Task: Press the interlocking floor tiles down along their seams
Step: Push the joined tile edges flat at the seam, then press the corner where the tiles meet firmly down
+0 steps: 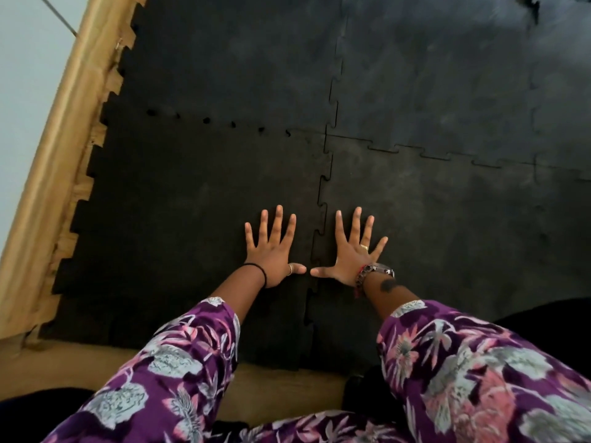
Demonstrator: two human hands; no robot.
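Black interlocking floor tiles (198, 193) with jigsaw-toothed edges cover the floor. A toothed seam (321, 199) runs away from me between the near left tile and the near right tile (447, 219). My left hand (271, 251) lies flat on the left tile, fingers spread, just left of that seam. My right hand (355, 251) lies flat on the right tile, fingers spread, just right of it. The two thumbs point at each other across the seam without touching. A cross seam (431, 153) runs to the right farther out.
A wooden border (54, 174) runs along the tiles' toothed left edge, with a pale wall beyond it. Bare tan floor (287, 391) lies at the near edge of the tiles. Small gaps (206, 120) dot the left cross seam. My purple floral sleeves fill the bottom of the view.
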